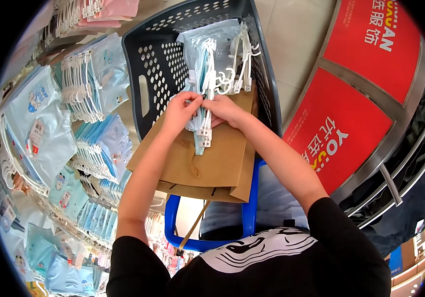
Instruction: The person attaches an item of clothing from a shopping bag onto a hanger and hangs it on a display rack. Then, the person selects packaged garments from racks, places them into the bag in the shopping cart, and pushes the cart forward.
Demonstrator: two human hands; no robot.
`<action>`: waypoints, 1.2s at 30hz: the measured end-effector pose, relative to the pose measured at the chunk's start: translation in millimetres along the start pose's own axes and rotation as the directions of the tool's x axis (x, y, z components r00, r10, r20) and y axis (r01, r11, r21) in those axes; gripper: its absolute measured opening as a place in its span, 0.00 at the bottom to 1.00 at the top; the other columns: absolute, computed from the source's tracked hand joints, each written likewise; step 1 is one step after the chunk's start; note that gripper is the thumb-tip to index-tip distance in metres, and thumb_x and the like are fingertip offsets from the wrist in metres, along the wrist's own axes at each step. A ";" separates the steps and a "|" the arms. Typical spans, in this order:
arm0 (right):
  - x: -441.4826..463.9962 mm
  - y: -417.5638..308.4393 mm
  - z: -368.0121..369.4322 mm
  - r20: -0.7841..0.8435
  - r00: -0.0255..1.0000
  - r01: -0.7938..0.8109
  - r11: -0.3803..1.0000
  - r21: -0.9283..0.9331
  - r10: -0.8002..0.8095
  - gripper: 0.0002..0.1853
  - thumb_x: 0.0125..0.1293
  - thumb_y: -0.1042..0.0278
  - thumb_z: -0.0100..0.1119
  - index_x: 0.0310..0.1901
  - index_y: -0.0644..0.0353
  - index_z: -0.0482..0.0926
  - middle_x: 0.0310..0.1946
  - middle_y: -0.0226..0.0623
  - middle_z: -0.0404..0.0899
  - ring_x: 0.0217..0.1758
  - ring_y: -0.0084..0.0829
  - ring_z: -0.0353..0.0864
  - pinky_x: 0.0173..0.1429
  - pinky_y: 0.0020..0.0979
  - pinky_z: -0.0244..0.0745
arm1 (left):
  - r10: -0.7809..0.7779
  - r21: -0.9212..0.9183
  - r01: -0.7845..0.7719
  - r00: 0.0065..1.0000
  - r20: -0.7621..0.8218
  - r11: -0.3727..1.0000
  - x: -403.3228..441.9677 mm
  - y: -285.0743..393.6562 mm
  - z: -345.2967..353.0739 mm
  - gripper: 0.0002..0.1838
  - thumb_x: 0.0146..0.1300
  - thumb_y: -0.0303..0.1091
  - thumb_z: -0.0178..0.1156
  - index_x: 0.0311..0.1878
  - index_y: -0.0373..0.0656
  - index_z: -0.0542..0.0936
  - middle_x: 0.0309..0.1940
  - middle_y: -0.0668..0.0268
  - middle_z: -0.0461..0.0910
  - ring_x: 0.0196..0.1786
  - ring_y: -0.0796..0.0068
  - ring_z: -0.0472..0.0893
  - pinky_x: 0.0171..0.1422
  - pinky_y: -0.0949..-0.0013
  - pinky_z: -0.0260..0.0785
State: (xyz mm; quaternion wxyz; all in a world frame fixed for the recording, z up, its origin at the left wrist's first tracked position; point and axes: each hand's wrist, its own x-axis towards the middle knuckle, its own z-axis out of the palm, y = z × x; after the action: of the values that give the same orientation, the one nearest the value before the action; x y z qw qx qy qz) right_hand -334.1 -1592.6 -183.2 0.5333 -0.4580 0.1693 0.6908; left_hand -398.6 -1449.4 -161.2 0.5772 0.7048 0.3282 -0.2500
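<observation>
Both hands meet over a bundle of light-blue packaged garments with white plastic hangers [208,74], which lies at the front of a dark grey shopping basket [145,59]. My left hand [181,110] is closed, thumb and fingertips pinched at a small dark spot by the hangers. My right hand [226,110] is closed too, its fingertips meeting the left at that spot and its lower fingers partly hidden behind the bundle. What they pinch is too small to name. Under the hands lies a brown paper bag [177,163]. More white hangers [244,59] with clear packaging lie to the right.
Racks of packaged blue garments [106,74] on white hangers line the left. To the right stands a curved metal display with red sign panels [343,128] and dark clothes [385,237] below. A blue cart handle [249,218] is close to my body. Tiled floor [291,44] shows beyond the basket.
</observation>
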 end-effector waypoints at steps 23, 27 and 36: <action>4.0 3.8 -40.9 -0.235 0.970 0.133 0.954 0.268 -0.069 0.16 0.65 0.56 0.38 0.21 0.52 0.62 0.23 0.36 0.74 0.27 0.34 0.79 0.32 0.35 0.77 | -0.216 -0.735 0.232 0.969 0.119 0.637 44.5 -6.3 9.3 0.07 0.64 0.32 0.51 0.37 0.38 0.72 0.28 0.65 0.76 0.29 0.74 0.75 0.36 0.70 0.70; 2.6 5.2 -41.3 -0.281 0.957 0.137 0.965 0.226 -0.070 0.15 0.64 0.56 0.38 0.22 0.53 0.63 0.24 0.40 0.76 0.27 0.35 0.79 0.31 0.35 0.78 | -0.170 -0.498 0.230 0.972 0.163 0.836 56.2 -3.6 24.7 0.04 0.63 0.29 0.51 0.36 0.39 0.71 0.25 0.67 0.75 0.26 0.79 0.72 0.30 0.76 0.64; 12.6 1.5 -50.5 -0.553 0.828 0.256 0.941 0.223 -0.095 0.19 0.68 0.52 0.38 0.21 0.52 0.63 0.16 0.27 0.66 0.16 0.23 0.63 0.21 0.28 0.60 | -0.143 -0.282 0.121 0.988 -0.058 0.952 46.0 14.9 39.6 0.05 0.57 0.28 0.57 0.32 0.36 0.74 0.18 0.65 0.78 0.15 0.79 0.71 0.20 0.77 0.63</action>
State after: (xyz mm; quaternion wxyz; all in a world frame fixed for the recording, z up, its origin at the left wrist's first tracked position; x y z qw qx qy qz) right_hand -312.8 -1622.3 -220.3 0.5874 -0.5633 0.3663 0.4510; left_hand -356.1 -1481.9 -193.5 0.6391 0.6025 0.4286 -0.2118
